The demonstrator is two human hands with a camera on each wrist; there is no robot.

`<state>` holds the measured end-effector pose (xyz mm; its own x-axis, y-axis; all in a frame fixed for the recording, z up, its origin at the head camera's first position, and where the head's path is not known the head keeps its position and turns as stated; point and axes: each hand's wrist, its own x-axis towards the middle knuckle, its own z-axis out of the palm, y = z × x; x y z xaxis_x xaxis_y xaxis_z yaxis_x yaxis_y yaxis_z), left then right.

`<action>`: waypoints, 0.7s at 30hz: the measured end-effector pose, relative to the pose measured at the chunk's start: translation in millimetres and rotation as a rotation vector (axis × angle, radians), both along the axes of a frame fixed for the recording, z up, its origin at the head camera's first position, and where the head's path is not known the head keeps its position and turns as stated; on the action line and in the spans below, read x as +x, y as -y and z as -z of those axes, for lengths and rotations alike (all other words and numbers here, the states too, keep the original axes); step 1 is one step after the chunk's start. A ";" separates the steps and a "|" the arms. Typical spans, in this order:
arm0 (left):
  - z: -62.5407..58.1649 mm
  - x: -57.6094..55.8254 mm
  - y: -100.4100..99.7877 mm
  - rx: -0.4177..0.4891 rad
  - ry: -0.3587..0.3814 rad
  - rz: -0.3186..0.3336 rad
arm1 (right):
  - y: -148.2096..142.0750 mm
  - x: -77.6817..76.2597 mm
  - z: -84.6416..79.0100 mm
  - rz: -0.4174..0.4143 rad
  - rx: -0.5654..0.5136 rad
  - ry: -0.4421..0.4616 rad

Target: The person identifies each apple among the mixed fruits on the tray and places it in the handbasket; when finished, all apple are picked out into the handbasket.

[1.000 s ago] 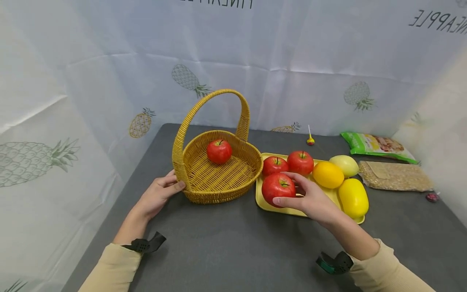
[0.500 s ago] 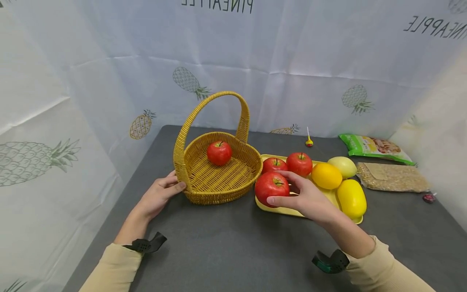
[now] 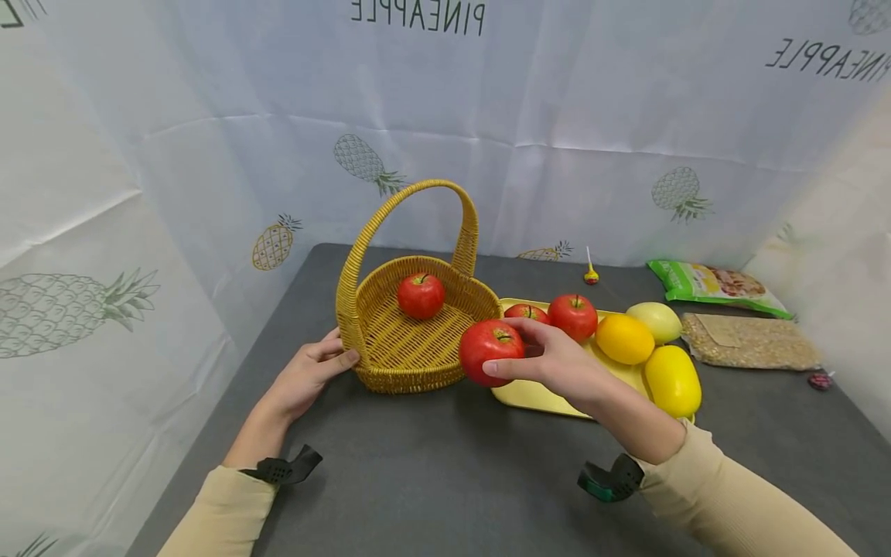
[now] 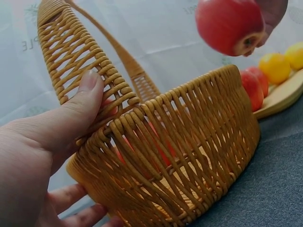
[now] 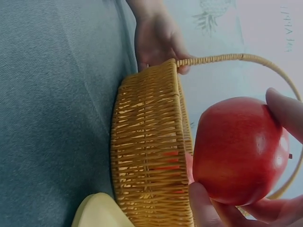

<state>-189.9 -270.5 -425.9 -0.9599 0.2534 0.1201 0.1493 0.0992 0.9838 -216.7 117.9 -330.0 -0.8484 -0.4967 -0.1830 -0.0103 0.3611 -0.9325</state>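
Observation:
A red apple (image 3: 482, 352) is gripped between the thumb and fingers of my right hand (image 3: 557, 362), held up beside the right rim of a heart-shaped wicker basket (image 3: 400, 379). The right wrist view shows this apple (image 5: 239, 151) close up, above the level of the basket wall (image 5: 149, 137). My left hand (image 3: 306, 379) holds the basket's left side where the handle meets the rim; its thumb (image 4: 87, 85) lies over the handle's base, with fingers below along the outer wall. Another red apple (image 3: 421, 296) lies inside the basket toward the back.
Right of the basket, a yellow tray (image 3: 543, 398) bears two red apples (image 3: 573, 316), an orange-yellow fruit (image 3: 624, 338), a pale fruit (image 3: 655, 322) and a yellow fruit (image 3: 672, 381). Behind are a lollipop (image 3: 591, 275), a green packet (image 3: 720, 288) and a grain bag (image 3: 752, 342).
My right hand has carried the apple leftward from over the tray to the basket's right rim. My left hand has kept its hold on the basket. The head view has tilted slightly upward.

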 end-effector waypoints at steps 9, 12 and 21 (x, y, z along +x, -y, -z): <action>-1.3 -0.6 -0.1 -0.027 0.008 -0.006 | 10.1 -8.8 -1.5 0.007 -0.070 0.066; -3.1 -1.7 -0.6 -0.041 0.009 -0.013 | 13.2 -11.6 -2.0 0.008 -0.082 0.066; -2.2 0.9 -0.1 -0.041 0.017 -0.019 | 24.6 -21.4 -3.9 -0.036 -0.062 0.059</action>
<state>-189.0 -270.4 -423.8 -0.9664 0.2393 0.0940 0.1306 0.1421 0.9812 -238.1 93.3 -326.0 -0.8181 -0.5389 -0.2006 0.0337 0.3032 -0.9523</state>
